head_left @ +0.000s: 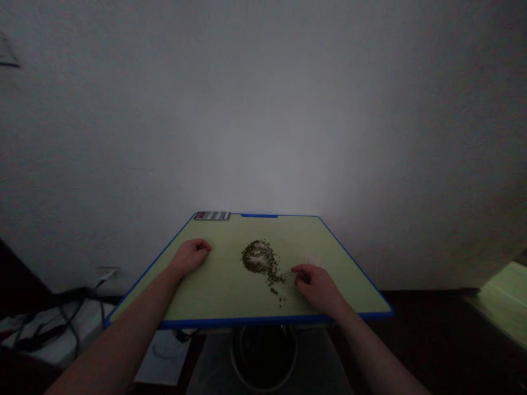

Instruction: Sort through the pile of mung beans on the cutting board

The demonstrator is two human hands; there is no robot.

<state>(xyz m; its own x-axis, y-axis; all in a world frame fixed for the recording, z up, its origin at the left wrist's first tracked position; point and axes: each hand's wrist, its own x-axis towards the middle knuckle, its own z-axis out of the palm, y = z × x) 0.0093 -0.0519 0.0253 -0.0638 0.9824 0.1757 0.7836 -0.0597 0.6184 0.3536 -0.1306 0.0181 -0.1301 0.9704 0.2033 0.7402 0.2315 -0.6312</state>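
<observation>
A pile of small green-brown grains (252,264) lies on the pale yellow board (222,296), gathered around a whitish patch (258,254). A thin trail of grains runs from the pile toward the near right. My right hand (315,282) is closed around slim tweezers (289,274), whose tips point left at the edge of the trail. The tweezers' back end is hidden in the fingers. Left of the pile, my left hand (191,255) rests on the board, its fingers loosely curled in with nothing visible in them.
A phone (212,215) lies at the board's far left corner, near the grey wall (263,109). Below the near blue edge (247,322) is a round bowl (295,356). Cables (69,318) lie at the left, with a white sheet (162,359) low down.
</observation>
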